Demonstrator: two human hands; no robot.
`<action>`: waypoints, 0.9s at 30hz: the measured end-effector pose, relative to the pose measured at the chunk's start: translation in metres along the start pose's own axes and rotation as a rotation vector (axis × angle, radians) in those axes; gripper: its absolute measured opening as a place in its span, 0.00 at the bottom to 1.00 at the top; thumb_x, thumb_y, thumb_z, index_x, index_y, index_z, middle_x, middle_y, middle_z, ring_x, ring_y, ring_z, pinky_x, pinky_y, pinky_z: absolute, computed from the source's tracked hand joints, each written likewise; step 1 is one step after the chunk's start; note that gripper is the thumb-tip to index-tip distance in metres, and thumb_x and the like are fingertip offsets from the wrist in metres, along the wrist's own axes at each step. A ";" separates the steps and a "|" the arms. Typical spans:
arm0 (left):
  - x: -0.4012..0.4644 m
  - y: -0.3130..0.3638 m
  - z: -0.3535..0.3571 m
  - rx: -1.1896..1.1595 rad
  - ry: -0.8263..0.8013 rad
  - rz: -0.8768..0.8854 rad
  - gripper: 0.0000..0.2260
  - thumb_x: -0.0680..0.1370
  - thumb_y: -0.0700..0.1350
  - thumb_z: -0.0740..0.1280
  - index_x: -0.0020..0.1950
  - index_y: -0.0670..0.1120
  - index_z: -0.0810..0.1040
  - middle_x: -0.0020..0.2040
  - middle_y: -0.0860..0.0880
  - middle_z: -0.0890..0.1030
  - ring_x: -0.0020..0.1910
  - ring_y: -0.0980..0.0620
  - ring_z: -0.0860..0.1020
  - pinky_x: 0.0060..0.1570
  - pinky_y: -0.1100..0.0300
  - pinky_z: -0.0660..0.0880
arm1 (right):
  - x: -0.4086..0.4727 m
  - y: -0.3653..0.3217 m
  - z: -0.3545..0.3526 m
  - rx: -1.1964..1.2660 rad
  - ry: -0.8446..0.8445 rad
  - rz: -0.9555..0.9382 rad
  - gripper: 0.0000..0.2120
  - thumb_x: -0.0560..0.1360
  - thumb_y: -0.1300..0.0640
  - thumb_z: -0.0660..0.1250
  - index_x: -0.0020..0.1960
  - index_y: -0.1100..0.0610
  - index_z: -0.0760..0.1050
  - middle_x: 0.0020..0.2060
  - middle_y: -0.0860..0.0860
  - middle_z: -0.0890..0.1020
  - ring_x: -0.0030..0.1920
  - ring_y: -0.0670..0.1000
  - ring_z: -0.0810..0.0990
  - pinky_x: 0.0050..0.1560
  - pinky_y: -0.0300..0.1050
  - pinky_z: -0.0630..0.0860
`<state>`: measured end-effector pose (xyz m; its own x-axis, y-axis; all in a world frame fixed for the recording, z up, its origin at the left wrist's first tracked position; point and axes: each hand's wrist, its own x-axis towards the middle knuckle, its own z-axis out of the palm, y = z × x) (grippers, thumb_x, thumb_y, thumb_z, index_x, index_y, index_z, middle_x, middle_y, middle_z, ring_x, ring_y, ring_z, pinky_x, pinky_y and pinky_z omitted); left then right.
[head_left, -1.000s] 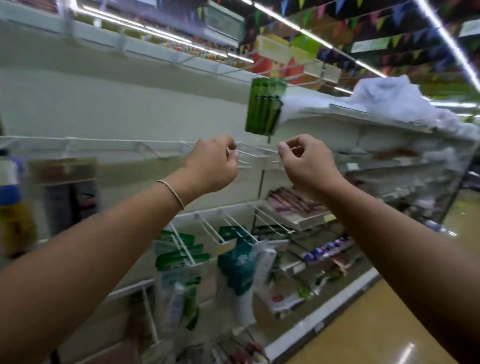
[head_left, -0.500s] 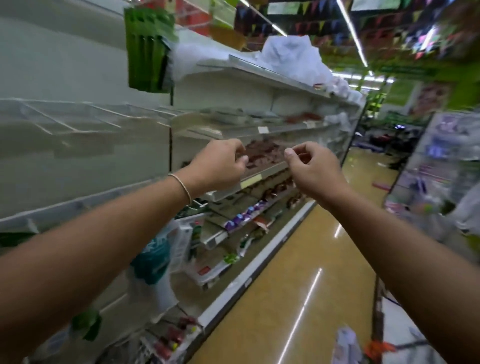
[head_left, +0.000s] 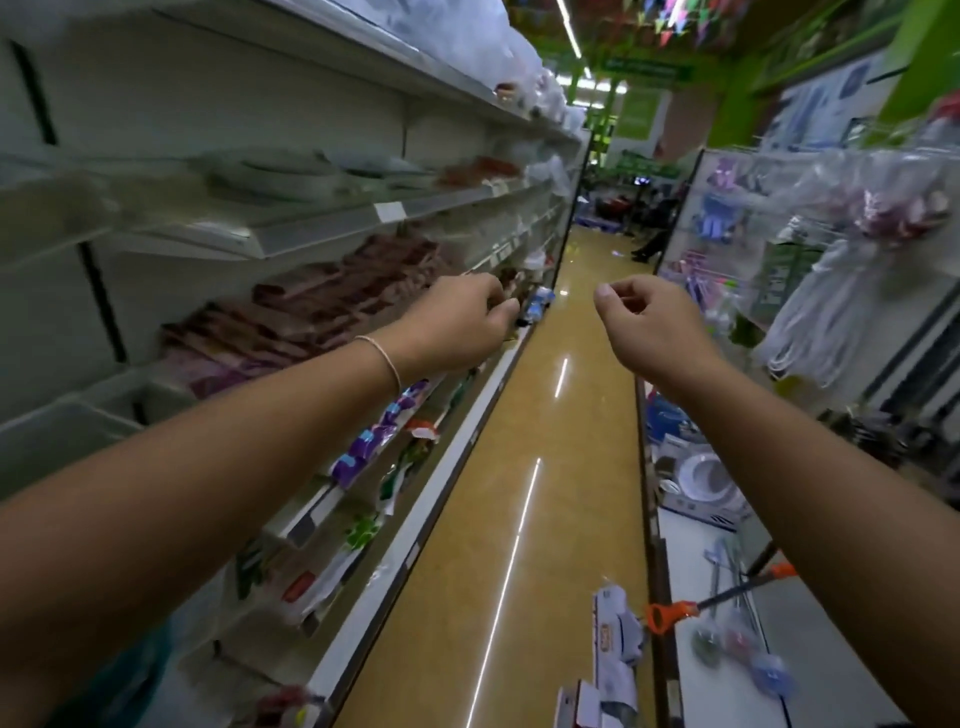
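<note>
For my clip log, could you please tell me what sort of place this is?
Probably a shop aisle: long shelves of packaged goods on both sides, price labels on shelf edges, bunting overhead.

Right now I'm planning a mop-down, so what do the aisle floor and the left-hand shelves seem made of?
Aisle floor: tan tile or vinyl, glossy; ceiling lights mirror in it as streaks. Shelves: likely painted sheet metal, off-white satin; thin flat edges suggest it.
</note>
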<state>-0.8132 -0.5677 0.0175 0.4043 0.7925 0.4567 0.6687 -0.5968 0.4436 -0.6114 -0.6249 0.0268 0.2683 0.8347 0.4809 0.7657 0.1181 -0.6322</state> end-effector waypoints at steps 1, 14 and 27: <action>0.014 -0.005 0.005 -0.004 -0.001 0.016 0.15 0.81 0.54 0.58 0.52 0.45 0.78 0.45 0.46 0.81 0.43 0.48 0.78 0.44 0.53 0.77 | 0.009 0.005 0.003 -0.004 0.009 0.014 0.09 0.81 0.46 0.60 0.52 0.48 0.76 0.42 0.43 0.79 0.45 0.44 0.78 0.43 0.44 0.76; 0.151 -0.030 0.099 -0.151 -0.028 0.178 0.14 0.81 0.52 0.57 0.60 0.46 0.76 0.48 0.48 0.80 0.43 0.51 0.77 0.39 0.57 0.72 | 0.110 0.083 0.030 -0.063 0.105 0.146 0.13 0.81 0.46 0.61 0.54 0.54 0.79 0.43 0.48 0.82 0.45 0.50 0.80 0.45 0.48 0.78; 0.360 -0.043 0.198 -0.119 -0.101 0.162 0.14 0.82 0.50 0.56 0.62 0.46 0.74 0.50 0.47 0.80 0.44 0.51 0.77 0.40 0.56 0.74 | 0.298 0.223 0.030 -0.081 0.118 0.137 0.13 0.80 0.47 0.62 0.57 0.54 0.78 0.46 0.45 0.80 0.48 0.46 0.79 0.45 0.43 0.75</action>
<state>-0.5733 -0.2319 0.0098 0.5648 0.6902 0.4523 0.5141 -0.7230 0.4614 -0.3782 -0.3333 0.0112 0.4363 0.7707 0.4644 0.7604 -0.0400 -0.6482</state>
